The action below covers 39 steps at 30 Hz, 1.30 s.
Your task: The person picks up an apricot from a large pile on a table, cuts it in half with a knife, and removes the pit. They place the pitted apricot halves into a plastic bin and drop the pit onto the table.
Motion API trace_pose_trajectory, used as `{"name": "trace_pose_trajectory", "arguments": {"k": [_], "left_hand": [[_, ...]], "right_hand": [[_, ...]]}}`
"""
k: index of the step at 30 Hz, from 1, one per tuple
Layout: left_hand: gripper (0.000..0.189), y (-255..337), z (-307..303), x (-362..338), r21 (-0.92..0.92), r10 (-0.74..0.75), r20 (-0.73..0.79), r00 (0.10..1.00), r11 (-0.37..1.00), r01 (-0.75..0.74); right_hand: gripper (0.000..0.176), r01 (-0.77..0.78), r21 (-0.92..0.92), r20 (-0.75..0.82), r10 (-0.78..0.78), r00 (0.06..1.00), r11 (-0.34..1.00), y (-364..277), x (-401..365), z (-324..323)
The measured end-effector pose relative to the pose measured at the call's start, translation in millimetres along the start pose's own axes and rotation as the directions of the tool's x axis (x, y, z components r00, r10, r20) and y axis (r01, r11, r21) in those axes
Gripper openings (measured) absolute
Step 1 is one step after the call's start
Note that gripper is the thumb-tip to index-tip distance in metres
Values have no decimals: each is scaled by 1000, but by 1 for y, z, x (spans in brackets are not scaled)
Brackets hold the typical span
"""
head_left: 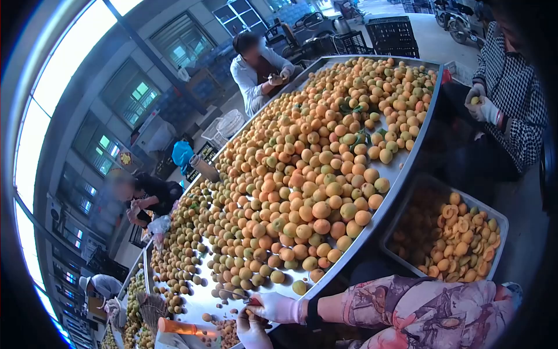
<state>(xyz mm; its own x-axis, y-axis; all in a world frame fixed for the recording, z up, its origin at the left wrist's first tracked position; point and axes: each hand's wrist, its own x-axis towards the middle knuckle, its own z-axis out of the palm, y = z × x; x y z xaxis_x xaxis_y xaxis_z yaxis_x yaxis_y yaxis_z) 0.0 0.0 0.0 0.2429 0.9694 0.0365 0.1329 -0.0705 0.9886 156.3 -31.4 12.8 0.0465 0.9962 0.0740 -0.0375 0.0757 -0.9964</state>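
Note:
Both my hands wear white gloves and meet at the near edge of the metal table (199,292). My right hand (274,306), coming in from the right with a black band at its wrist, is closed on a small knife (232,292) with a thin blade and what looks like a red handle. Close below it, my left hand (252,333) is closed on a small fruit, apparently an apricot, mostly hidden by the fingers. Whole apricots (319,209) lie heaped beyond my hands. Brown pits (228,330) are scattered next to my left hand.
A crate of halved apricots (462,238) stands to the right below the table. An orange cylinder (177,327) lies left of the pits. Co-workers sit around the table, one in a checked top (517,104) at right, another in a white shirt (250,75) opposite. Black crates (392,36) are stacked behind.

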Motion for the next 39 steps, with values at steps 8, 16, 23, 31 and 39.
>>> {"name": "trace_pose_trajectory", "arguments": {"k": [8, 16, 23, 31, 39], "left_hand": [[35, 79, 29, -26, 308, 7, -76, 997, 951, 17], [32, 65, -10, 13, 236, -50, -105, 993, 969, 74], [29, 64, 13, -21, -3, -167, 126, 978, 986, 169], [45, 41, 6, -55, 408, -464, 566, 681, 876, 258], [71, 49, -33, -57, -293, 83, 204, 976, 956, -20]], "right_hand": [[32, 130, -181, 18, -129, 991, 975, -12, -6, -6], [32, 11, -96, -89, -20, 996, 995, -31, -9, -24], [29, 104, -23, 8, -104, 995, 994, -28, -11, -28], [29, 278, 168, -461, -174, 870, 946, -19, 11, -76], [23, -2, 600, -400, 302, 865, 800, -33, -13, -110]]}}
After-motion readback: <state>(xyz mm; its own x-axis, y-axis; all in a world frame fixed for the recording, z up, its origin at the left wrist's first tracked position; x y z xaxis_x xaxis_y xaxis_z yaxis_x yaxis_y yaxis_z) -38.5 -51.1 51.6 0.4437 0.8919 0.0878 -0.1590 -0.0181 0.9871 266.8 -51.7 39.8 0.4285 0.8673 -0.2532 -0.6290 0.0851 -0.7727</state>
